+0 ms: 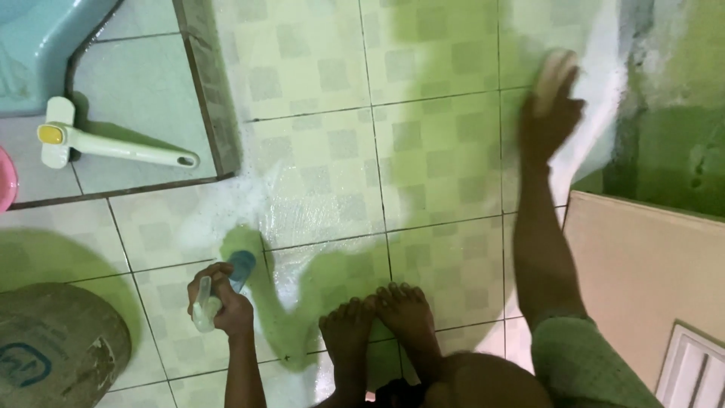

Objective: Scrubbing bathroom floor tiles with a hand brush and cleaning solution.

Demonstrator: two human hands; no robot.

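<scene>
Meanwhile right hand (pixel 550 113) stretches forward scrubbing; left hand (pixel 219 302) grips bottle (pixel 226 291)

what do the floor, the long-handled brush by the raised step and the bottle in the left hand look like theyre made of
Floor: glazed ceramic tile, likely; grout lines, wet sheen, foam on it.
Long-handled brush: moulded plastic, it seems; smooth pale body, yellow insert, hang hole in the handle.
Bottle in the left hand: probably plastic; translucent blue, too blurred to be sure.

One package-like item only: a squat grey-brown sack or drum (pixel 57 347) at bottom left on the tiled floor, rounded top, carrying a blue outlined rounded-rectangle label mark (pixel 23 365) on its near face, print too blurred to make out; no signs or screens.
</scene>
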